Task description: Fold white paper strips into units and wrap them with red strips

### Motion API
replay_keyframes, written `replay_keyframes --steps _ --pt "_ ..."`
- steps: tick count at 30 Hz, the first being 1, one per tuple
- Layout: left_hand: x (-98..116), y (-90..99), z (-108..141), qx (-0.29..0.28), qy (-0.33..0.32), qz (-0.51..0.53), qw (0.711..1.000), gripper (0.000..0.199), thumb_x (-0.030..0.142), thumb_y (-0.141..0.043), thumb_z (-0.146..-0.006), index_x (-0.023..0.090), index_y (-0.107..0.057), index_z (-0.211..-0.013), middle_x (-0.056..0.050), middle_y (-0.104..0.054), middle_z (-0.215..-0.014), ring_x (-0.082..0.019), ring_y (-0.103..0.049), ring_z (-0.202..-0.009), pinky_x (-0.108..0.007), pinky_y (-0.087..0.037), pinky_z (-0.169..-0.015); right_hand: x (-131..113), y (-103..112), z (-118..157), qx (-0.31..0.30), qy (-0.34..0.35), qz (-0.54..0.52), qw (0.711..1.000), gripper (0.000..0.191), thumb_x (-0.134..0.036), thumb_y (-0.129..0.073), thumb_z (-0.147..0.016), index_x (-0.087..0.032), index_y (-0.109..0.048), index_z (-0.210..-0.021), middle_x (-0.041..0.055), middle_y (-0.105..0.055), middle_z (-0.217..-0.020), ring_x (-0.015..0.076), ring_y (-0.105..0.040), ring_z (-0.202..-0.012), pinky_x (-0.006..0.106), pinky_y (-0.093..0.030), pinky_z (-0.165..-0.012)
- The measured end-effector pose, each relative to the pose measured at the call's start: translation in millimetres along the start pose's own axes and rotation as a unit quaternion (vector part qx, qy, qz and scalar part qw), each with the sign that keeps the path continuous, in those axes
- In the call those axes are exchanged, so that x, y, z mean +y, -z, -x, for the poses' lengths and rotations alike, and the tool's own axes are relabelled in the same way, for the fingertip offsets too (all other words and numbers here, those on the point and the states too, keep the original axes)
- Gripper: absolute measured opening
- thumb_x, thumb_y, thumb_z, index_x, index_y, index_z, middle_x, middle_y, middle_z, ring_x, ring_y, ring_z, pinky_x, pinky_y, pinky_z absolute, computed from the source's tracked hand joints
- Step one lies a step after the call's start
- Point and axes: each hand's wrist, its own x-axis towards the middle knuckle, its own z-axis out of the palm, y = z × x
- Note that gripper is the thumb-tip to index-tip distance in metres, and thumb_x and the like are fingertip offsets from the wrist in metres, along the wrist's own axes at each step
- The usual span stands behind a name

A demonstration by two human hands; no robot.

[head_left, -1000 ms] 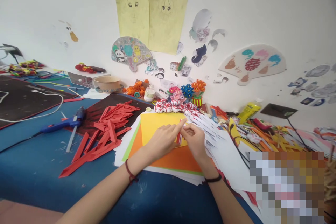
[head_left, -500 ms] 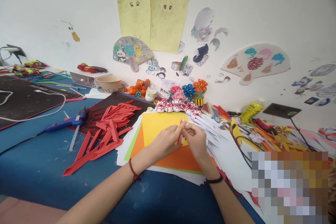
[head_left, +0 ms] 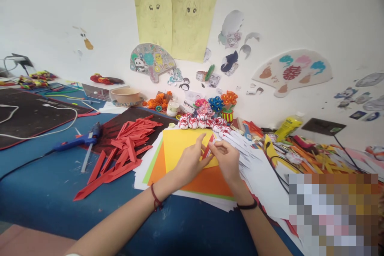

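A small folded paper strip (head_left: 209, 147), red with white, stands between my hands above a stack of coloured sheets. My right hand (head_left: 227, 158) pinches it between thumb and fingertips. On its other side, my left hand (head_left: 190, 161) has its index finger raised and thumb stretched apart; its inner fingers are partly hidden, close to the strip. Below lie a yellow sheet (head_left: 175, 146) and an orange sheet (head_left: 207, 182), over green and white paper. Many folded red paper strips (head_left: 130, 150) are heaped to the left.
A blue hot glue gun (head_left: 76, 142) with its cord lies at far left. Behind the stack are red-and-white folded paper pieces (head_left: 193, 122), handmade flowers (head_left: 216, 104) and a bowl (head_left: 126, 97). White sheets (head_left: 264, 184), a yellow bottle (head_left: 289, 125) and clutter cover the right.
My left fingers have spread apart, with the index finger lifted away from the strip. My right hand keeps its pinch and has shifted slightly right. The strip now leans more.
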Motion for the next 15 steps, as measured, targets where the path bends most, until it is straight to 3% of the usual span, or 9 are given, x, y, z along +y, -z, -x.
replay_keyframes --steps 3,6,15 --pt "-0.3 -1.0 -0.3 -0.005 0.017 -0.043 0.999 0.031 0.036 -0.055 -0.088 0.02 -0.054 -0.115 -0.005 -0.069 -0.086 -0.019 -0.066 -0.076 -0.026 -0.046 -0.068 0.8 -1.1 1.2 0.006 0.011 0.006 1.0 0.028 -0.042 -0.074 -0.073 -0.018 -0.059 -0.07 0.0011 -0.063 -0.066 0.0183 -0.064 -0.063 0.029 -0.052 -0.06" --pt "0.2 -0.9 -0.7 -0.017 0.021 -0.088 0.996 0.017 0.031 -0.053 -0.089 0.017 -0.06 -0.096 -0.006 -0.07 -0.077 -0.019 -0.066 -0.068 -0.025 -0.042 -0.061 1.4 -1.7 2.5 -0.001 0.035 0.03 0.999 0.026 -0.041 -0.072 -0.074 -0.018 -0.06 -0.068 0.0 -0.061 -0.065 0.0172 -0.063 -0.062 0.029 -0.052 -0.061" --pt "0.1 -5.7 -0.7 -0.008 0.011 -0.072 0.997 0.021 0.027 -0.048 -0.091 0.016 -0.061 -0.08 -0.008 -0.071 -0.072 -0.019 -0.067 -0.064 -0.023 -0.04 -0.058 1.2 -0.9 2.5 -0.012 0.028 0.015 0.999 0.022 -0.036 -0.072 -0.075 -0.018 -0.062 -0.068 0.0009 -0.063 -0.066 0.0176 -0.063 -0.063 0.029 -0.052 -0.064"
